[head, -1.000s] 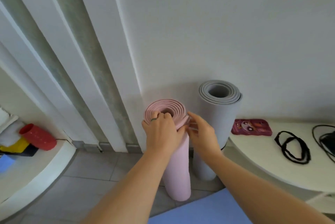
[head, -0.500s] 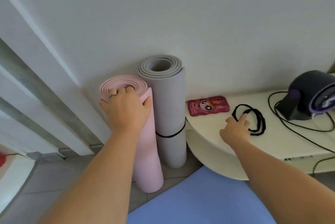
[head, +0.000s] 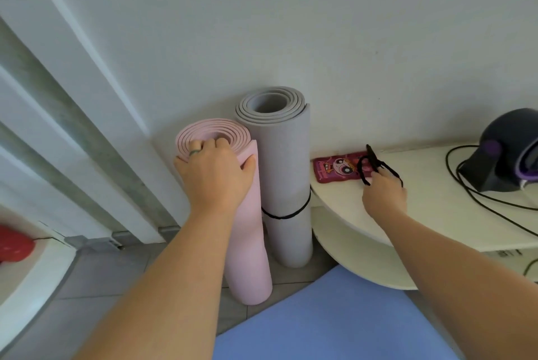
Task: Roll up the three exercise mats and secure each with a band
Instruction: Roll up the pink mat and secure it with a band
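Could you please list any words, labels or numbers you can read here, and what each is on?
None can be read.
The pink cartoon case shows only a drawn figure.
Small dark marks on the front edge of the white shelf are too blurred to read.

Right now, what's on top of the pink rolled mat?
The left hand grips the top end of the pink mat, fingers curled over the spiral rim. The rim's near part is covered by the hand.

The blue mat point(head: 334, 327) runs off the bottom edge; a red object point(head: 14, 246) is cut by the left edge. The left hand point(head: 215, 176) covers part of the top of the pink mat point(head: 250, 243).
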`<state>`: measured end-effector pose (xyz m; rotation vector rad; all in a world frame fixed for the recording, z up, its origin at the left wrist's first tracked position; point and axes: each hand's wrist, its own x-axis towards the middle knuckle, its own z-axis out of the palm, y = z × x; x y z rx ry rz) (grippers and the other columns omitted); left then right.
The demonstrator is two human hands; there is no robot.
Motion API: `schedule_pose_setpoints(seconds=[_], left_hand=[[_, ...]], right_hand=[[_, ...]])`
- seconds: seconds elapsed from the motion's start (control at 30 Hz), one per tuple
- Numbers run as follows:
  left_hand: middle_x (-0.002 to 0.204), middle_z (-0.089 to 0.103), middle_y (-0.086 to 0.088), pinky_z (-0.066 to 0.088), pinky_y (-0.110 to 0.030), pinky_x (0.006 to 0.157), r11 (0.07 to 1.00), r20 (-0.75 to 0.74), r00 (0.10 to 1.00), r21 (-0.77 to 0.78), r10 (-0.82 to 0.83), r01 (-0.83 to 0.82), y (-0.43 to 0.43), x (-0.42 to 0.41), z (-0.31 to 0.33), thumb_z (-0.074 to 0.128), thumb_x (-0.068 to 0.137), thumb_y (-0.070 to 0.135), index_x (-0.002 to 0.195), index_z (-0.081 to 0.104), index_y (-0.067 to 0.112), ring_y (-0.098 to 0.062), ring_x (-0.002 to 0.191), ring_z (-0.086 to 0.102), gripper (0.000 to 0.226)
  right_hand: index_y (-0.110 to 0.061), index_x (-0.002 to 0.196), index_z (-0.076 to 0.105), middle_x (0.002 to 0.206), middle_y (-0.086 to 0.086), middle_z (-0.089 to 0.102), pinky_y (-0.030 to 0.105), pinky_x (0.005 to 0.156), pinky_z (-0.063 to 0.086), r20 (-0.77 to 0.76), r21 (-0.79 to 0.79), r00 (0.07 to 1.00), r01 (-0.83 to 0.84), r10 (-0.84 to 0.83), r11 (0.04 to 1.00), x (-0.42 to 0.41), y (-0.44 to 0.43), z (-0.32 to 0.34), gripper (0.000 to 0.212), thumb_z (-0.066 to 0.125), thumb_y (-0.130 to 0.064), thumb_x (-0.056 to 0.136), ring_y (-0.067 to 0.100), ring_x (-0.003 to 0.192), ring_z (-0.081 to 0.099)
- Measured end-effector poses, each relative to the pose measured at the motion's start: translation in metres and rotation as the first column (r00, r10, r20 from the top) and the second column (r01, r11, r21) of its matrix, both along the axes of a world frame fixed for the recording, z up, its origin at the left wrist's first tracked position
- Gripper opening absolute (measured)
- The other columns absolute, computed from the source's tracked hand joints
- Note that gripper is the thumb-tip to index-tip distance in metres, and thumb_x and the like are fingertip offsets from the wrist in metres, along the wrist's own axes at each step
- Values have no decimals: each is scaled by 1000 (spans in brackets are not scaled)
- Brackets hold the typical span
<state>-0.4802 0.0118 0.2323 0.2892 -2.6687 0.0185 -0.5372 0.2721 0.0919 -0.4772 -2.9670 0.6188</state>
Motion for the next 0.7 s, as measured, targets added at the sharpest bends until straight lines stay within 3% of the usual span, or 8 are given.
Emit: schedule_pose_setpoints(seconds=[0.1, 0.2, 0.27, 0.37, 0.47, 0.57, 0.63, 0.7], left_hand=[[89, 66, -14, 39, -42, 76, 999, 6, 999, -22, -34, 34, -8, 6, 4, 61, 80, 49, 89, 64, 5, -33, 95, 53, 46], [87, 67, -11, 42, -41, 75, 997, 43, 997, -48, -56, 59, -19, 11, 5, 60, 79, 54, 90, 65, 7, -32, 93, 55, 49], [89, 67, -9, 43, -42, 76, 995, 75, 994, -40, -85, 88, -27, 16, 9, 58, 80, 56, 93, 65, 8, -32, 96, 55, 50], [97, 66, -4, 42, -42, 83, 995, 118, 988, 8, -98, 98, -51, 29, 18, 50, 83, 60, 99, 63, 11, -27, 103, 52, 53], [104, 64, 0, 42, -39, 86, 995, 131, 987, 43, -98, 93, -85, 43, 24, 45, 82, 64, 101, 60, 15, -22, 106, 50, 55], [108, 64, 2, 44, -38, 87, 990, 107, 990, 117, -94, 82, -127, 57, 35, 43, 81, 66, 104, 61, 17, -20, 106, 53, 57], [102, 65, 4, 46, -39, 86, 983, 93, 989, 154, -112, 97, -154, 69, 41, 36, 78, 69, 98, 61, 19, -19, 102, 55, 59], [96, 66, 4, 48, -40, 84, 977, 74, 988, 174, -135, 120, -178, 81, 43, 32, 76, 68, 92, 63, 19, -19, 100, 56, 60]], right_hand=[[-7, 132, 52, 139, 9, 47, 39, 101, 33, -209, -134, 977, 17, -45, 991, 4, -3, 32, 38, 45, -12, 95, 30, 124, 42], [-8, 129, 57, 132, 4, 51, 28, 91, 41, -406, -460, 897, -34, -177, 887, 11, -21, 73, 34, 45, -11, 97, 18, 111, 51], [-10, 122, 61, 124, -1, 54, 24, 90, 43, -529, -568, 818, -141, -228, 811, 20, -45, 108, 30, 46, -9, 96, 10, 104, 53], [-13, 114, 66, 110, -14, 55, 28, 89, 49, -636, -657, 744, -384, -204, 649, 41, -97, 157, 28, 47, -5, 94, 16, 100, 62], [-18, 113, 65, 109, -18, 57, 27, 89, 51, -652, -683, 756, -551, -58, 479, 67, -151, 183, 33, 42, -1, 95, 11, 90, 66], [-21, 108, 62, 116, -3, 57, 15, 75, 51, -589, -712, 773, -635, 238, 300, 93, -214, 193, 48, 31, 13, 92, 10, 82, 66], [-18, 109, 66, 115, 1, 61, 15, 80, 50, -543, -643, 698, -703, 466, 304, 107, -255, 192, 54, 31, 18, 88, 14, 93, 63], [-12, 110, 70, 107, -4, 65, 8, 85, 44, -527, -530, 610, -780, 592, 332, 116, -287, 191, 50, 38, 18, 87, 6, 98, 60]])
